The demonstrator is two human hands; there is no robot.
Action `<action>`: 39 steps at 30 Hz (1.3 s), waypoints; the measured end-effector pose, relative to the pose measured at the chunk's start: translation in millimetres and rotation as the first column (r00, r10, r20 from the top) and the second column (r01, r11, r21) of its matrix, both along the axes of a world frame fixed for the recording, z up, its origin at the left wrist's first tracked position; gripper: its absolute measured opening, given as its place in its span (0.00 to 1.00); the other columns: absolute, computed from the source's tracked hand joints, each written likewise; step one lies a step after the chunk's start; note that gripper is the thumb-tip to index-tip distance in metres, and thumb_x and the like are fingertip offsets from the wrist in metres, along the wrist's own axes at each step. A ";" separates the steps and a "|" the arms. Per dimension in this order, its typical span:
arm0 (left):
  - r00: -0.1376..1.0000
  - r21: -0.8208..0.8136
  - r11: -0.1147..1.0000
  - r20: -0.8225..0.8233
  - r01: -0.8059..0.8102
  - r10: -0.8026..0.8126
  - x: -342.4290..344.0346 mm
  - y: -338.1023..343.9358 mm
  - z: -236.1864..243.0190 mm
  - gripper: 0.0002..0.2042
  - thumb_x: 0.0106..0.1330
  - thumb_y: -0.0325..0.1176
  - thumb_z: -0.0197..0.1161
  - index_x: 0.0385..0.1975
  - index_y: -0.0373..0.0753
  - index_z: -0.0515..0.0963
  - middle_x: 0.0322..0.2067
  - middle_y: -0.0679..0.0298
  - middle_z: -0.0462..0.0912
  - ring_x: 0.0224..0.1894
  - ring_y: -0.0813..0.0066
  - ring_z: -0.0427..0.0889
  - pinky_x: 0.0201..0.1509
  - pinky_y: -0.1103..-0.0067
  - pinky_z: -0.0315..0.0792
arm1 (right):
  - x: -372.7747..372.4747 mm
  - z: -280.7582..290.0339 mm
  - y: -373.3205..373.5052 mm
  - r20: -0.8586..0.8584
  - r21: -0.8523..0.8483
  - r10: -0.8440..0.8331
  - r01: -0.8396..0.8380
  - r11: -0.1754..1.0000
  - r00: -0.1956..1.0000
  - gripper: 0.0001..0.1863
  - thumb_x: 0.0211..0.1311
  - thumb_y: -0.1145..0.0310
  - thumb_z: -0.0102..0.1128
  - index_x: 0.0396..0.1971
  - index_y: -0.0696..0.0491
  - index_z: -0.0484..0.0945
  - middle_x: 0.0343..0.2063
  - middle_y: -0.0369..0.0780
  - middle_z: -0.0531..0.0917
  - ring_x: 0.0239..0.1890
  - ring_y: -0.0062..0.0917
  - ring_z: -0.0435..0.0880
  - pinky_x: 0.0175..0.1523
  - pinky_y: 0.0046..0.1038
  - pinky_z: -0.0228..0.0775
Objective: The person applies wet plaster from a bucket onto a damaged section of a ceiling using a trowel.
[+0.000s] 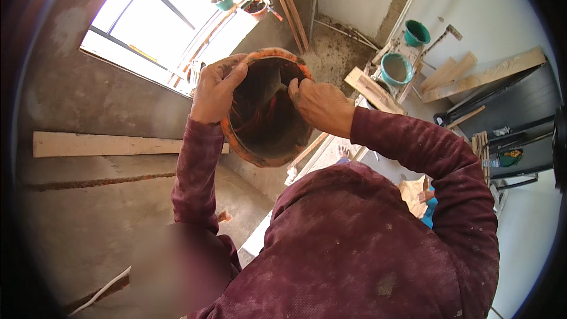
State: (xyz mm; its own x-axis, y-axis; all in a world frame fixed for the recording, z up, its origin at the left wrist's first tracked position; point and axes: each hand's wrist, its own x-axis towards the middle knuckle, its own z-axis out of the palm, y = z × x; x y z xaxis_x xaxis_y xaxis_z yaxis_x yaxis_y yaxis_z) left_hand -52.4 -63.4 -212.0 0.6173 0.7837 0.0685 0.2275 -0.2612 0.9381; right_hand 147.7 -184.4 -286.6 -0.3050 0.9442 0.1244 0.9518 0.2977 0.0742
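An orange bucket [236, 145] with a dark, dirty inside is tilted so that its mouth faces me. My left hand [214, 90] is closed on its upper left rim, thumb over the edge. My right hand [322, 105] reaches in across the right rim with its fingers curled. Against those fingers, inside the bucket, is a flat grey blade [269, 85] like a trowel's; its handle is hidden by the hand. Reddish streaks and dark residue show on the bucket's inner wall.
Two green buckets [417, 33] stand on planks to the right, one holding grey material. Loose boards [484, 75] lean there. A bright barred window [168, 9] has a small pail and a pot on its sill. A long board [106, 145] lies along the left wall.
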 end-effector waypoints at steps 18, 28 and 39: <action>0.996 0.134 0.988 0.052 -0.083 0.077 44.0 38.9 7.6 0.18 0.70 0.33 0.59 0.51 0.23 0.78 0.41 0.57 0.84 0.44 0.77 0.81 0.51 0.81 0.74 | 60.2 11.3 5.4 -0.259 -0.461 0.081 -0.197 0.865 0.962 0.11 0.55 0.70 0.56 0.32 0.65 0.76 0.24 0.49 0.85 0.31 0.43 0.87 0.34 0.41 0.78; 0.996 0.117 0.991 0.061 -0.070 0.063 50.4 38.6 -4.0 0.18 0.69 0.35 0.60 0.50 0.24 0.79 0.38 0.58 0.85 0.41 0.77 0.80 0.48 0.81 0.73 | 42.6 3.4 34.1 -0.174 -0.003 -0.003 0.002 1.000 0.985 0.09 0.60 0.68 0.56 0.31 0.59 0.78 0.25 0.44 0.79 0.25 0.38 0.84 0.28 0.34 0.77; 0.925 0.188 0.927 0.268 -0.324 0.269 50.3 10.2 -18.2 0.14 0.68 0.30 0.63 0.49 0.27 0.79 0.28 0.69 0.81 0.27 0.88 0.72 0.33 0.87 0.66 | 62.3 35.7 -6.7 -0.328 -0.495 -0.120 -0.062 0.867 0.937 0.15 0.59 0.65 0.54 0.32 0.61 0.84 0.30 0.52 0.85 0.36 0.49 0.86 0.41 0.44 0.79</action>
